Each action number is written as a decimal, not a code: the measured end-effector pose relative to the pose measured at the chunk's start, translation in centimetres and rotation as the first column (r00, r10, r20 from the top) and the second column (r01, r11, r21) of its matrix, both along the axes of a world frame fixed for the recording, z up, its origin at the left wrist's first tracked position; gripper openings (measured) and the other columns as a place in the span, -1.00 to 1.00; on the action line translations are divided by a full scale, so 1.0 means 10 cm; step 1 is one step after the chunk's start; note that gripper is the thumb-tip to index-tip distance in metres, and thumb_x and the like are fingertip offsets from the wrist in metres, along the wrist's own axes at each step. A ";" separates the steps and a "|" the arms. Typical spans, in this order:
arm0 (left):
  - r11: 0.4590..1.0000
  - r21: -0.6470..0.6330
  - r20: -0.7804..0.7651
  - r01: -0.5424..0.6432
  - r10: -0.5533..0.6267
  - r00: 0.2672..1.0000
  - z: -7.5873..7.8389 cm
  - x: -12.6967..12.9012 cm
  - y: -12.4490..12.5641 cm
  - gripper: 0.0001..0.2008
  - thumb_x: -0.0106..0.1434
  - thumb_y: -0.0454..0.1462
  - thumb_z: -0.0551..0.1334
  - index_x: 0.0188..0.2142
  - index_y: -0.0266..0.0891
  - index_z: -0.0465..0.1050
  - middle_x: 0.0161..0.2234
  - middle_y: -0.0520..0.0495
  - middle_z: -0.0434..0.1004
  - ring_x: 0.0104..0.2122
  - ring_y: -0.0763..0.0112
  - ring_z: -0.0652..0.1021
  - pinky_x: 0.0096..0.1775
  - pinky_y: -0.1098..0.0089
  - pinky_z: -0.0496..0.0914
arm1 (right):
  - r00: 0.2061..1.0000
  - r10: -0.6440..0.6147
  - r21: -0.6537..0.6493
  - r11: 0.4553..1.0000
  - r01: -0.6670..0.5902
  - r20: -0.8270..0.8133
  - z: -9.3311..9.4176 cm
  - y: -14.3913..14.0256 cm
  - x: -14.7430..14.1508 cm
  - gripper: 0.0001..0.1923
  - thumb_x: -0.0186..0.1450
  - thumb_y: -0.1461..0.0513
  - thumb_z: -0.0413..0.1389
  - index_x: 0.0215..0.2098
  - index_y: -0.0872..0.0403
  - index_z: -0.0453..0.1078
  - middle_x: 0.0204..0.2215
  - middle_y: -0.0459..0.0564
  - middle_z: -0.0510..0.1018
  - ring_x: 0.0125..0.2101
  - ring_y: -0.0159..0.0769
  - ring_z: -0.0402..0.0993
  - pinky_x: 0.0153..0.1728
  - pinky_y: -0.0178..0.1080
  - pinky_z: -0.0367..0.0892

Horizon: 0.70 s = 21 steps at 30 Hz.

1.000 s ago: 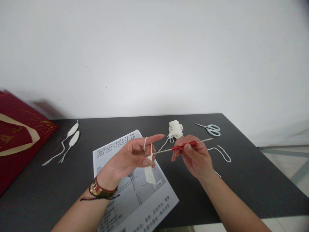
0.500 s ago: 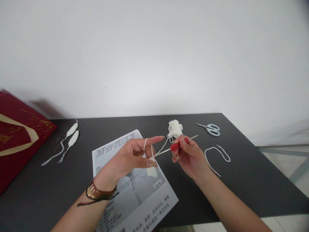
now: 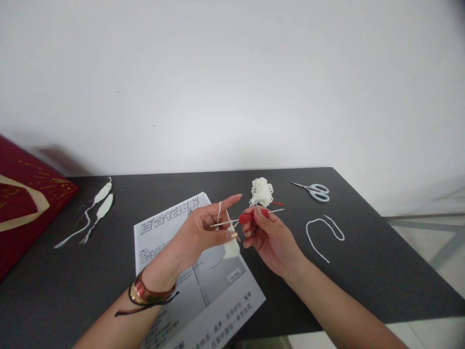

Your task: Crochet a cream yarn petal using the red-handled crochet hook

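- Holding a crochet hook point(image 3: 250, 217) with a red grip, the right hand point(image 3: 267, 237) pinches it between thumb and fingers, above the table point(image 3: 363, 271).
- The thin metal end of the hook points left and pokes through the white yarn point(image 3: 219, 213) looped over the pointer finger of the left hand point(image 3: 203, 232).
- The left hand is raised, with the pointer finger straight out and the other fingers curled, pinching a small white crochet piece point(image 3: 231, 248) that hangs down under it.
- The two hands are very close, almost touching.
- A gold bracelet point(image 3: 145, 293) and a dark string sit on the left wrist.
- Under the hands lies a paper sheet point(image 3: 170, 232) with printed words and pictures.
- A little heap of white yarn point(image 3: 261, 191) sits on the table just behind the right hand.
- A loose bit of white string point(image 3: 319, 228) lies to the right, and small scissors point(image 3: 315, 190) with pale blue handles lie farther back.
- Two finished white pieces point(image 3: 101, 201) with long tails lie far to the left, near a red bag point(image 3: 22, 203) with gold marks.
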<state>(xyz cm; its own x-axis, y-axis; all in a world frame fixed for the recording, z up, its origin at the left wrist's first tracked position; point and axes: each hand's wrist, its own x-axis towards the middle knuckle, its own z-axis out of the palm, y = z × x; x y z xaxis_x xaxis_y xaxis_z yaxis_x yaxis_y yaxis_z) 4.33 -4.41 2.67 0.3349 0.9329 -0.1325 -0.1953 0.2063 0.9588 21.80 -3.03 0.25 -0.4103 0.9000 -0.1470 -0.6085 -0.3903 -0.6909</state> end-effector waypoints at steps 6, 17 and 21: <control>0.998 -0.011 0.066 0.063 -0.062 0.996 0.02 -0.02 -0.04 -0.43 0.06 -0.36 0.35 0.09 -0.09 0.38 -0.49 0.09 0.31 -0.48 0.52 0.35 -0.38 0.45 0.27 | 1.000 -0.031 0.056 0.998 0.031 -0.003 0.01 0.10 0.10 -0.79 0.19 0.11 0.20 -0.42 0.10 0.45 -0.64 -0.17 0.41 -0.67 -0.47 0.30 -0.66 -0.40 0.43; 0.986 -0.039 0.125 0.163 -0.157 0.980 0.09 -0.05 -0.08 -0.43 0.07 -0.36 0.34 0.10 -0.13 0.38 -0.46 0.04 0.32 -0.49 0.50 0.36 -0.42 0.44 0.23 | 0.994 -0.076 0.316 0.947 0.049 0.073 0.09 0.16 0.23 -0.81 0.22 0.14 0.18 -0.46 0.09 0.44 -0.62 -0.14 0.44 -0.63 -0.44 0.36 -0.59 -0.35 0.40; 0.984 -0.041 0.135 0.172 -0.166 0.977 0.09 -0.04 -0.07 -0.44 0.06 -0.35 0.35 0.09 -0.13 0.39 -0.46 0.04 0.30 -0.49 0.50 0.33 -0.40 0.43 0.24 | 0.993 -0.094 0.348 0.935 0.062 0.076 0.09 0.13 0.26 -0.82 0.23 0.14 0.18 -0.46 0.08 0.44 -0.60 -0.14 0.45 -0.62 -0.44 0.38 -0.58 -0.35 0.39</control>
<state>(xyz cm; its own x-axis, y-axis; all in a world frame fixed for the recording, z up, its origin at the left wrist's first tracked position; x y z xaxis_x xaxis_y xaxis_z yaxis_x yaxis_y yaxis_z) 3.94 -5.13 3.58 0.5048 0.8542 -0.1245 -0.2762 0.2964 0.9143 24.37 -1.73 1.17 -0.3360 0.9307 0.1444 -0.5562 -0.0723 -0.8279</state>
